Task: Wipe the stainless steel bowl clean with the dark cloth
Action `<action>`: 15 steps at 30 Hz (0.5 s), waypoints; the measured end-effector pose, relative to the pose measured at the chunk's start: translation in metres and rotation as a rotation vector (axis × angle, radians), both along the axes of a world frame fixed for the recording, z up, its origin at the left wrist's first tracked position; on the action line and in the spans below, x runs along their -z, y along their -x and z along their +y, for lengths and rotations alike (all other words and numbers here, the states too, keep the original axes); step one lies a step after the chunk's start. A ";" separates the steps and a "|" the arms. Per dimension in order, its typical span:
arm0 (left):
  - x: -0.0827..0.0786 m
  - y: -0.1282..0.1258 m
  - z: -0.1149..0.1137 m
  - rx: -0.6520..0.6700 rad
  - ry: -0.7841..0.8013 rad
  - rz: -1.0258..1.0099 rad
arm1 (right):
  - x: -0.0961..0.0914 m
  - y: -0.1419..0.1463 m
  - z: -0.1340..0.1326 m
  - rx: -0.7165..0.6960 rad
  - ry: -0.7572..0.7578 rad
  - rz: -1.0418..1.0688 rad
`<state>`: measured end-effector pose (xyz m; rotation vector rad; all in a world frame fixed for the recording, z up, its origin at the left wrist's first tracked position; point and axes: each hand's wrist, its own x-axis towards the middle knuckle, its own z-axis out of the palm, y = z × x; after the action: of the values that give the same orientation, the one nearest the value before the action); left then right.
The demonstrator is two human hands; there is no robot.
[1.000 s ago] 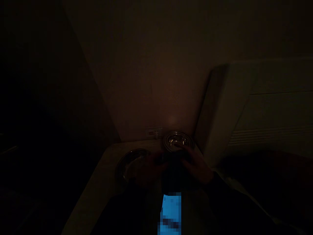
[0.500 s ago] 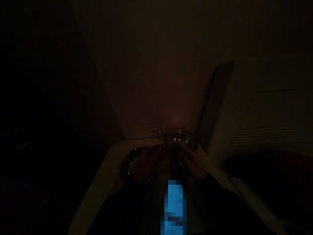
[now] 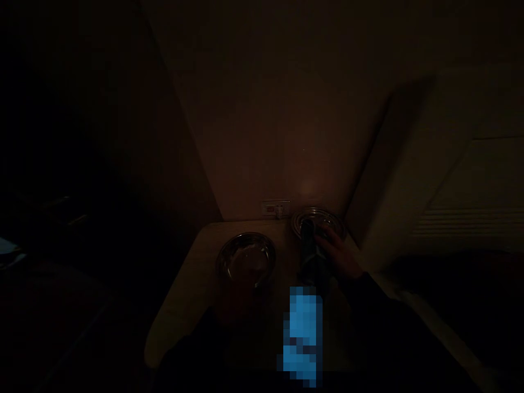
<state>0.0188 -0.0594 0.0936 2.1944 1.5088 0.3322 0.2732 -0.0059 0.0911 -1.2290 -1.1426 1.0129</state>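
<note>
The scene is very dark. My right hand [image 3: 339,251] lies along the right side of a dark, long, roundish object [image 3: 313,256], its fingers against the upper end. What kind of thing this is, I cannot make out. Just behind them a shiny round metal dish [image 3: 301,215] stands at the table's far right. My left hand [image 3: 233,300] is a dim shape at the near edge of a shiny metal bowl [image 3: 223,252], its fingers lost in the dark. Close in front of me, a bright blue pixelated patch [image 3: 303,327] covers something.
The pale table [image 3: 176,305] has a rounded left corner and meets a wall [image 3: 262,136]. A wall socket [image 3: 275,208] with a plug in it sits just above the table. To the right rises a pale padded or panelled piece [image 3: 458,180], with dark cloth below.
My left hand has drawn back toward me from the table's middle, uncovering the metal bowl. My right hand stays beside the dark object. The view has shifted slightly.
</note>
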 end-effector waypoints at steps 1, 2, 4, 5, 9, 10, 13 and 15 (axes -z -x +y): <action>0.002 0.001 -0.002 0.016 0.020 0.029 | 0.000 0.000 0.001 0.005 0.012 0.027; 0.003 0.002 -0.003 0.035 0.040 0.056 | 0.000 0.001 0.001 0.009 0.019 0.048; 0.006 0.001 -0.005 0.053 0.074 0.095 | 0.000 0.003 0.001 0.006 0.027 0.067; 0.007 0.000 -0.006 0.052 0.083 0.104 | -0.001 0.005 0.000 -0.004 0.036 0.075; 0.017 0.002 -0.004 0.061 0.049 0.059 | -0.004 0.009 -0.003 -0.071 0.077 0.095; 0.019 0.003 -0.003 0.056 0.030 0.040 | -0.006 0.010 -0.004 -0.081 0.077 0.093; 0.025 0.006 0.000 0.016 -0.004 -0.004 | -0.008 0.009 -0.006 -0.088 0.049 0.061; 0.027 0.007 0.003 -0.012 0.012 -0.036 | -0.009 0.008 -0.006 -0.076 0.008 0.016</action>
<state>0.0123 -0.0564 0.0664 2.1594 1.5015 0.3631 0.2647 -0.0119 0.1001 -1.1895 -1.1815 1.0830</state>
